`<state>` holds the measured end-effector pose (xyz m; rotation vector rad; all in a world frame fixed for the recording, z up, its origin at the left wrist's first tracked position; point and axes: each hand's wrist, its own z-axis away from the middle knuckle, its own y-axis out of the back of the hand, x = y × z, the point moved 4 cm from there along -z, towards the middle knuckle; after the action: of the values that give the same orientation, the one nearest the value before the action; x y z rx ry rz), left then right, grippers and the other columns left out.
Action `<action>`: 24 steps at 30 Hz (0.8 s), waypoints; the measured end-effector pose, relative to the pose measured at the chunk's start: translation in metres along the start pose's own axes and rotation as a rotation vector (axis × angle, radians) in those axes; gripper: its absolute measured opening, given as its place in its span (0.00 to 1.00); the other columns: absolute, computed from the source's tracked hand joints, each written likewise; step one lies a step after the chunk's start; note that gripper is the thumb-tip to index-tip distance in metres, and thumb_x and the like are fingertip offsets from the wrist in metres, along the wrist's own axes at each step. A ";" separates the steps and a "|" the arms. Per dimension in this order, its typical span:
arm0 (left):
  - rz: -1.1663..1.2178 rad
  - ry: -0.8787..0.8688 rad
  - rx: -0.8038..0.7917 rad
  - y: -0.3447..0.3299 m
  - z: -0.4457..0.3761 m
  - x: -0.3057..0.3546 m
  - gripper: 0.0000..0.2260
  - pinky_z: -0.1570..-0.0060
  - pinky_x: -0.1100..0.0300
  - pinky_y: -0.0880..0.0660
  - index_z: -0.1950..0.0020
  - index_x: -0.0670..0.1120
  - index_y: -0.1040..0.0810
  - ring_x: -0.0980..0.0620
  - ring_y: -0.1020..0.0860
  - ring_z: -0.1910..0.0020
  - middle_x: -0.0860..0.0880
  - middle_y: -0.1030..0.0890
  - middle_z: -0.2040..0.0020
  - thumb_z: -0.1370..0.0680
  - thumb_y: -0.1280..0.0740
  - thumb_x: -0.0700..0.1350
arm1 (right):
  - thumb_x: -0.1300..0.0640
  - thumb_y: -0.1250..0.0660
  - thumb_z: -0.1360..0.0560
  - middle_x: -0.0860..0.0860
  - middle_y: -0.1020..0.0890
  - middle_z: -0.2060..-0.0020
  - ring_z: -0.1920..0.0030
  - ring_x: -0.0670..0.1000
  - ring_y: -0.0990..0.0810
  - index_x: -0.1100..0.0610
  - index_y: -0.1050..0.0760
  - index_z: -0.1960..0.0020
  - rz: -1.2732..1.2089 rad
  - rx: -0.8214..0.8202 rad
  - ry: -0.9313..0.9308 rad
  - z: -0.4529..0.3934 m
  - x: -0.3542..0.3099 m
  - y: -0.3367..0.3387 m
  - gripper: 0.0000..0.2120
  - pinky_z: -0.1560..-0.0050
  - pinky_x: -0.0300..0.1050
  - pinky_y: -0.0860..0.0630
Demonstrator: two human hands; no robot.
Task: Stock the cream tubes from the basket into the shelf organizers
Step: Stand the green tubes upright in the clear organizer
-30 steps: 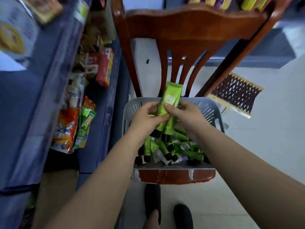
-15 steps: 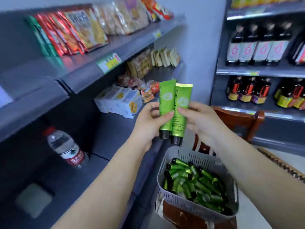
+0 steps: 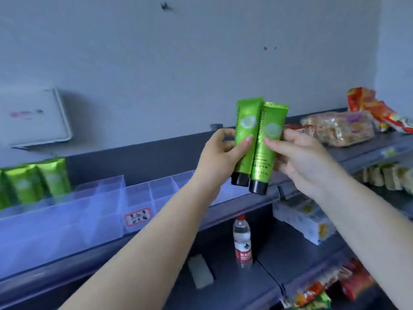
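Carrying two cream tubes (image 3: 257, 144) toward clear shelf organizers (image 3: 143, 198), left hand (image 3: 218, 157) and right hand (image 3: 304, 162) fingers pinching one each; next, probably lowering caps-down into free slots

A grey-blue wall (image 3: 201, 52) with a few dark marks fills the upper view, and a white panel (image 3: 33, 117) is mounted on it at left. Below run dark grey shelves (image 3: 257, 200) in dim, bluish light, tier under tier.

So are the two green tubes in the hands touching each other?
Touching. The head view shows the right tube overlapping the left tube along their inner edges with no gap, the left hand and right hand pinching them together.
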<state>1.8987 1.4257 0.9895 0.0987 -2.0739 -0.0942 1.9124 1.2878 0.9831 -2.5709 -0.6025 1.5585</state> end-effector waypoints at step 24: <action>-0.446 0.063 0.248 0.359 0.009 0.068 0.13 0.71 0.60 0.22 0.53 0.48 0.31 0.54 0.23 0.72 0.49 0.21 0.63 0.28 0.28 0.38 | 0.65 0.35 0.26 0.53 0.19 0.55 0.57 0.50 0.20 0.61 0.23 0.48 -0.035 -0.416 -0.084 -0.084 0.081 -0.334 0.07 0.59 0.45 0.18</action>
<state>1.8466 1.7752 1.0836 0.7065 -1.9607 -0.1035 1.9213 1.6363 1.0434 -2.7638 -1.0776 1.6888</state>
